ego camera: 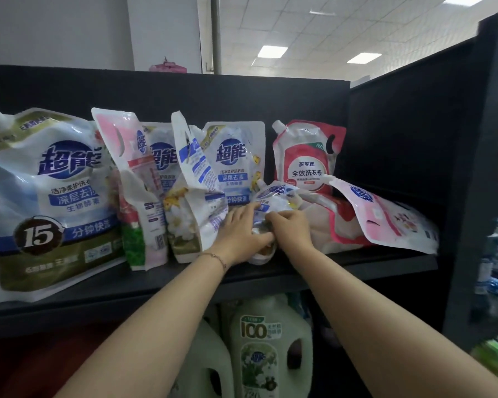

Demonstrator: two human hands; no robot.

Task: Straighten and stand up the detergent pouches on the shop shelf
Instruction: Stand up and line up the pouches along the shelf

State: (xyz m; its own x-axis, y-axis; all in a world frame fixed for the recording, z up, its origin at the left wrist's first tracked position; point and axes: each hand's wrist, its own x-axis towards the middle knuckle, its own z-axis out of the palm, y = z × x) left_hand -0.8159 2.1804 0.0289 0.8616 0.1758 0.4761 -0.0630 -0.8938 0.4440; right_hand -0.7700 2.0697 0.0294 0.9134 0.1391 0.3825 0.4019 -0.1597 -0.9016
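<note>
**Both hands on the slumped pouch**

My left hand (239, 234) and right hand (292, 229) meet on the crumpled pouch (273, 196) lying at the front of the black shelf (357, 268), fingers curled around it (a thin bracelet (213, 257) circles my left wrist). Just left of it a flowered pouch (190, 191) leans over. Behind stand an upright blue-and-white pouch (236, 159) and a red spouted pouch (305, 159). A pink pouch (391, 216) lies flat at the right. Green jugs (268, 340) stand on the level below.

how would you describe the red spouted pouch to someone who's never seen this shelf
On the black shelf, look far right. Upright at the back, behind the fallen pink pouch, stands the red pouch. Unlike its blue-and-white neighbours, it is red and white with a top-left spout.
</note>
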